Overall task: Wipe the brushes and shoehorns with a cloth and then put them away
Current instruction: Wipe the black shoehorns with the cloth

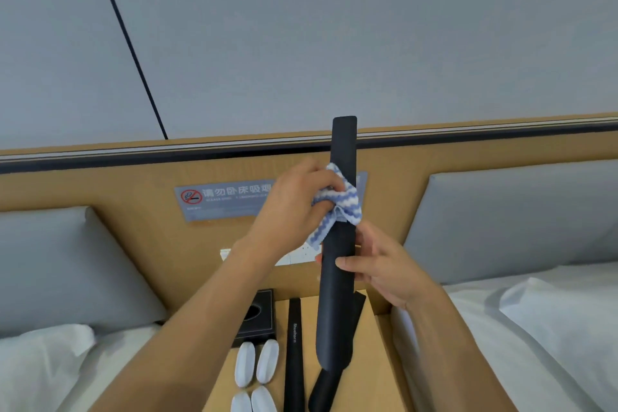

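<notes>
The right hand (381, 264) holds a long black shoehorn (339, 244) upright, thumb across its front and fingers wrapped behind, the grip clamped round the middle of the blade. Just above that grip, the left hand (294, 201) clutches a blue-and-white striped cloth (341, 202), bunched and pressed round the shoehorn's shaft; the shoehorn's flat top end rises well above both hands. Below the hands, on the wooden desk (378, 361) between two beds, lie a second black shoehorn (294, 354) with white lettering and another dark shoehorn (331, 388) beside it, partly behind the held one. Left of these lie four white oval brushes (257, 378) and a black tissue box (259, 314).
</notes>
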